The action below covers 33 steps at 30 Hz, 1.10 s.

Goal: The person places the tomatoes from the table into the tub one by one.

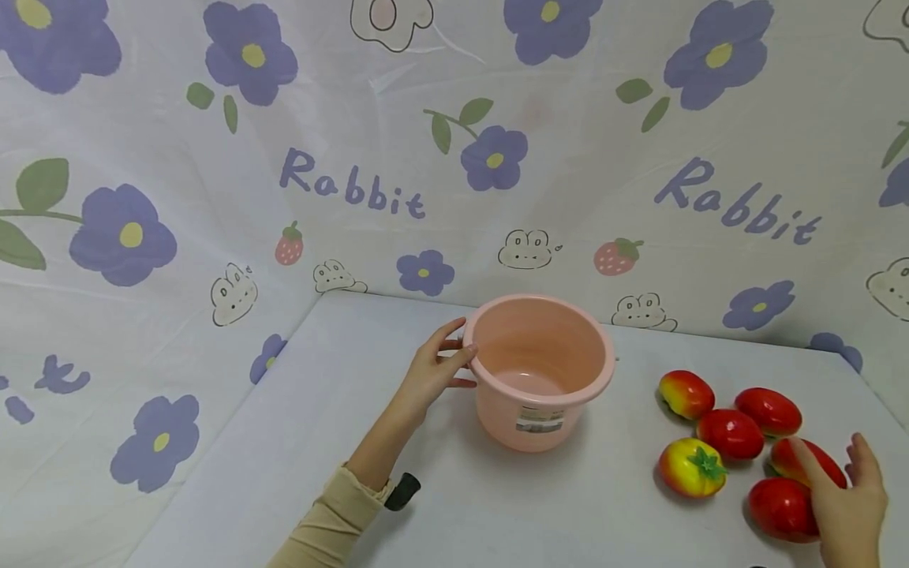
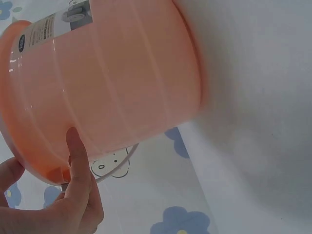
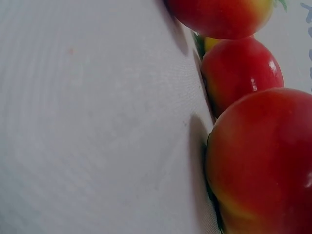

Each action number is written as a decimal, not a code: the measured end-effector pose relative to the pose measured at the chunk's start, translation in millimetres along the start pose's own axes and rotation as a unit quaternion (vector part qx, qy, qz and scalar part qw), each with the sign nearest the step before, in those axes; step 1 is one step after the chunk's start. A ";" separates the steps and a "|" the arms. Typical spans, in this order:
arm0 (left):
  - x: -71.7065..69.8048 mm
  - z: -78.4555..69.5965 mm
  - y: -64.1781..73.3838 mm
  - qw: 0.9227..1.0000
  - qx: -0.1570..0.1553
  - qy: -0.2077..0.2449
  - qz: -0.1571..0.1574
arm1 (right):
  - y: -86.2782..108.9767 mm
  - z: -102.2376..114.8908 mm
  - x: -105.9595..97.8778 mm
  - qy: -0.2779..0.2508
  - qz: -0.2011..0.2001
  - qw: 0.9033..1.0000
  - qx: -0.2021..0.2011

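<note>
A pink plastic bucket (image 1: 536, 430) with a paper label stands upright on the white table. My left hand (image 1: 433, 371) pinches its rim on the left side, thumb over the edge and fingers against the outer wall; the left wrist view shows that hand (image 2: 73, 200) at the rim beside the handle. To the right lie several glossy red toy tomatoes. My right hand (image 1: 848, 497) hovers at the rightmost ones, thumb and fingers spread apart, overlapping a far tomato (image 1: 806, 460) and a nearer tomato (image 1: 781, 509). In the right wrist view a tomato (image 3: 263, 161) looms close; the hand is out of that frame.
A yellow-red tomato (image 1: 689, 469) with a green calyx faces up, nearest the bucket. Beyond it sit further red tomatoes (image 1: 730, 435). A patterned cloth (image 1: 454, 229) hangs behind and beside the table (image 1: 341, 339). A dark object (image 1: 402, 491) is at the left cuff.
</note>
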<state>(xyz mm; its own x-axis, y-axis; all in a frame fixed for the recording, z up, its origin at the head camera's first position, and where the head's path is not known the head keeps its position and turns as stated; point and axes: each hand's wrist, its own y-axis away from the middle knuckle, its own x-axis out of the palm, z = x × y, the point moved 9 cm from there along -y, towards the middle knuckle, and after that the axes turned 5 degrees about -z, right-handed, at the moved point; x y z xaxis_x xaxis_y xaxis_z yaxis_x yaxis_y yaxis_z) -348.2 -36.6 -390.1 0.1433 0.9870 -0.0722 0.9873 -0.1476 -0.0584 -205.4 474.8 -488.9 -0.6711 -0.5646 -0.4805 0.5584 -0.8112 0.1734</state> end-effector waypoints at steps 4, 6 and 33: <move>-0.2 -3.1 1.8 1.000 0.005 0.016 0.001 | -2.2 -1.5 3.8 -0.003 0.014 1.000 -0.001; -0.3 -5.0 2.9 1.000 0.006 0.024 0.003 | -3.6 -0.7 4.7 -0.004 0.015 1.000 -0.004; -1.6 -4.2 6.7 1.000 -0.007 0.019 0.005 | 6.7 32.4 -2.4 -0.045 -0.010 0.999 -0.023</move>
<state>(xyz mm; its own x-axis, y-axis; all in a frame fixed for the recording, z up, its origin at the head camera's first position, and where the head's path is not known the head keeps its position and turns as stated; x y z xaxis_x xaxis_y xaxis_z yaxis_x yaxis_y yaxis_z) -341.6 -39.0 -386.2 0.1558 0.9872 -0.0345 0.9866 -0.1572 -0.0447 -215.9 465.8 -458.7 -0.7219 -0.5622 -0.4034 0.5652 -0.8154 0.1249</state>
